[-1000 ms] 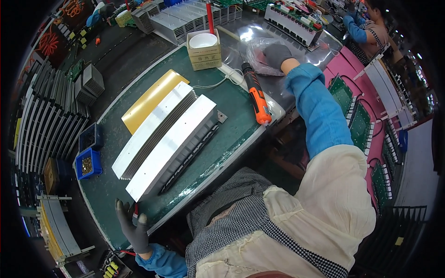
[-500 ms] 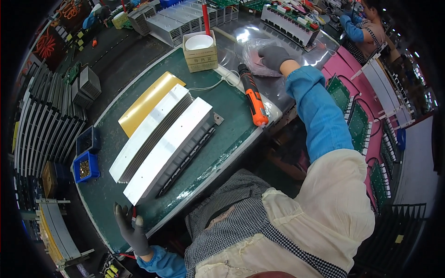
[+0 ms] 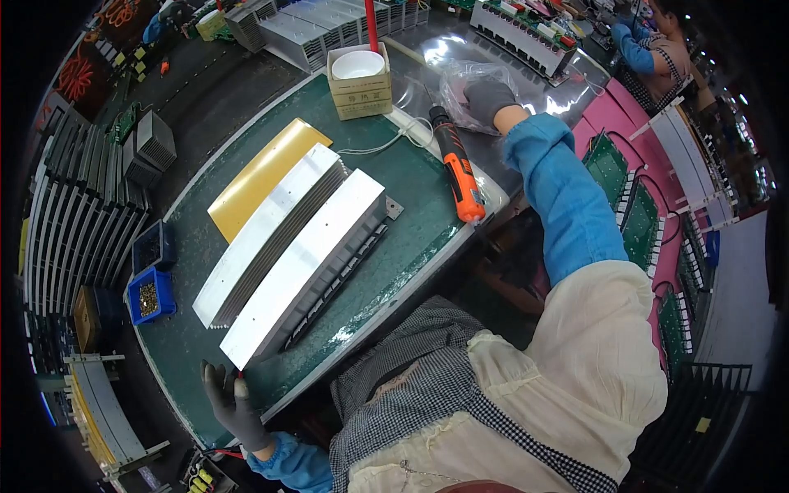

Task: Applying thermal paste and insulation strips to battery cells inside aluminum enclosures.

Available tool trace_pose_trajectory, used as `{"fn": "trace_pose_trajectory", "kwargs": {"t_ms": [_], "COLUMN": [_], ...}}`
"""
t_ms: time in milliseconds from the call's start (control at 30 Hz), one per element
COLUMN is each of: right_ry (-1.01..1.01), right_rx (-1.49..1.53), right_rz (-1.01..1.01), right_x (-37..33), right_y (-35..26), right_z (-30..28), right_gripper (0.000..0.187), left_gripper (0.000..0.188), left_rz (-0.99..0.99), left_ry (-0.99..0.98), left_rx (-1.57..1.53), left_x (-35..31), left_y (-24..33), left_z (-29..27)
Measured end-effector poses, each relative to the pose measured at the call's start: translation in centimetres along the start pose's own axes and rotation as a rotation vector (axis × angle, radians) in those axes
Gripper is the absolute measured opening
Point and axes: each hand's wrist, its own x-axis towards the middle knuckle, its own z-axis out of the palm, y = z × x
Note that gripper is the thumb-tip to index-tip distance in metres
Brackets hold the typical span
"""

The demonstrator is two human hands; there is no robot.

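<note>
My left hand (image 3: 234, 406), in a grey glove with pale fingertips, is open beside the near end of a long aluminium heatsink (image 3: 302, 264). Its thumb and fingers are apart; whether the thumb touches the metal I cannot tell. A dark strip with a row of parts (image 3: 335, 283) runs along the heatsink's near side. Parallel to it lies a second finned heatsink (image 3: 267, 234), beside a glossy yellow sheet (image 3: 267, 177). My right hand (image 3: 491, 99), also gloved, is stretched out to a clear plastic bag (image 3: 456, 90); its fingertips are hidden there.
An orange and black electric screwdriver (image 3: 462, 177) lies at the green table's right edge. Behind stands a cardboard box (image 3: 362, 97) with a white cup (image 3: 358, 64). A blue bin (image 3: 150, 297) holds small brass-coloured parts. Green circuit boards (image 3: 641, 226) line the right. Another person (image 3: 653, 62) works far right.
The view has shifted slightly. My left thumb has moved closer to the heatsink's near end. My right hand stays at the plastic bag, whose folds have changed shape.
</note>
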Motion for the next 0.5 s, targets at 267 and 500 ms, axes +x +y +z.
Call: {"fn": "trace_pose_trajectory", "kwargs": {"t_ms": [267, 500], "right_ry": [-0.041, 0.083], "right_rx": [0.059, 0.245], "right_rz": [0.085, 0.148], "right_x": [0.1, -1.2], "right_y": [0.6, 1.5], "right_z": [-1.3, -2.0], "right_gripper": [0.025, 0.026], "left_gripper": [0.06, 0.057], "left_rz": [-0.015, -0.01], "left_ry": [0.063, 0.087], "left_rx": [0.006, -0.028], "left_x": [0.0, 0.0], "left_y": [0.0, -0.8], "left_z": [0.2, 0.0]}}
